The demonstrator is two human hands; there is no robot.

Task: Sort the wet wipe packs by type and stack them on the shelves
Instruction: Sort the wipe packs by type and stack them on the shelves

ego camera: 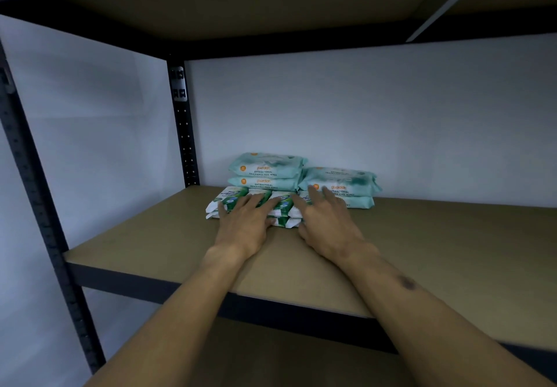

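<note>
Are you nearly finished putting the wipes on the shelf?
Partly. Done: the teal packs sit in two piles at the back of the shelf, sorted by type. In hand: the left hand and right hand both lie flat on the white-and-green packs in front, seemingly squaring up that low pile. Left: no loose packs show here, so how many wait elsewhere cannot be told.

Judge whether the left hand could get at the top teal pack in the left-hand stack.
Probably yes: the left hand rests on the white-and-green packs right before it, and nothing covers that Guardian pack.
</note>
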